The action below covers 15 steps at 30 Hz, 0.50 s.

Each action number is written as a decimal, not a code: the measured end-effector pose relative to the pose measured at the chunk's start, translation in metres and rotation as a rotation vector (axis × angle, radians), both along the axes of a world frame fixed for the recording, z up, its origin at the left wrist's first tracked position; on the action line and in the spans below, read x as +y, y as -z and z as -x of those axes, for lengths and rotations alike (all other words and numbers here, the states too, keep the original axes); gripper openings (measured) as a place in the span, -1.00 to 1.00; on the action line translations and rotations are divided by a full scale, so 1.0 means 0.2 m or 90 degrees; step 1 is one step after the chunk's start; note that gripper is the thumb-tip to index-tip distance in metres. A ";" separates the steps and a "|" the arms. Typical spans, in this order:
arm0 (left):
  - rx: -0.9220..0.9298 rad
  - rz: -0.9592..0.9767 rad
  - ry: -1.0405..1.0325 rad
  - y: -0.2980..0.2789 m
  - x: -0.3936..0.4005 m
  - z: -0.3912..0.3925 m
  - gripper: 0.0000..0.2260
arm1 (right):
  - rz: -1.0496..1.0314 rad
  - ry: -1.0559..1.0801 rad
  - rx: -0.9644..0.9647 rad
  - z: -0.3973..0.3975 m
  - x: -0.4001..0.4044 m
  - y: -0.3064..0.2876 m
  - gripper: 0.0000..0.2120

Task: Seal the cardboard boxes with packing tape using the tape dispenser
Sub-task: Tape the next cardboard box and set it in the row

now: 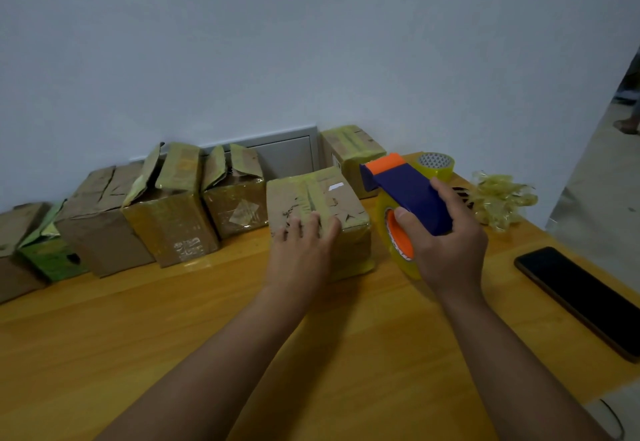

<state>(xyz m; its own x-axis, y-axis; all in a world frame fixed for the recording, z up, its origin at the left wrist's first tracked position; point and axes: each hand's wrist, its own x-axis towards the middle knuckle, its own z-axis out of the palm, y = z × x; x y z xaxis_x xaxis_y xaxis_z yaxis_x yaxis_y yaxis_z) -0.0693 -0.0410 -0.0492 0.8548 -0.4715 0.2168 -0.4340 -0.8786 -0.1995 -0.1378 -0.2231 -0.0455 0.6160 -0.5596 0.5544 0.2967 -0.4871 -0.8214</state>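
Left hand (pixel 300 250) flat, fingers straight, presses near top edge of cardboard box (pixel 317 212); box directly under palm. Risk: box slides on table (pixel 173 319) if pressure eases during tape pull. Right hand (pixel 446 250) clamped round tape dispenser (pixel 405 195), just right of box, not touching it. Risk: tape lands off flap seam, wrinkles.

A makeshift packing spot in a plain room: worn boxes (pixel 173 205) line the bare wall (pixel 311 42) behind a wooden table (pixel 138 319).
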 end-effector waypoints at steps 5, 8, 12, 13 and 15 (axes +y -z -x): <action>-0.017 0.002 -0.024 0.00 -0.04 -0.07 -0.55 | 0.000 0.000 0.005 -0.02 0.02 0.00 -0.35; -0.009 0.037 -0.016 0.01 -0.02 -0.20 -0.56 | -0.001 -0.001 0.006 -0.05 0.04 0.01 -0.34; -0.020 0.085 0.008 0.02 0.01 -0.39 -0.56 | 0.004 -0.013 0.015 -0.11 0.08 0.04 -0.33; -0.020 0.097 0.006 0.02 0.01 -0.43 -0.56 | 0.007 -0.013 0.020 -0.12 0.10 0.05 -0.33; -0.024 0.114 -0.002 0.03 0.01 -0.51 -0.57 | 0.006 -0.012 0.028 -0.16 0.13 0.07 -0.33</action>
<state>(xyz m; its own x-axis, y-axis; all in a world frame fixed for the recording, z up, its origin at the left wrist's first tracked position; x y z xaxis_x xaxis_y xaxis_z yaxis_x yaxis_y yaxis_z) 0.0325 -0.0384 -0.0553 0.8456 -0.4202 0.3293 -0.4268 -0.9026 -0.0560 -0.1055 -0.1973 -0.0590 0.6503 -0.5425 0.5318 0.2703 -0.4889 -0.8294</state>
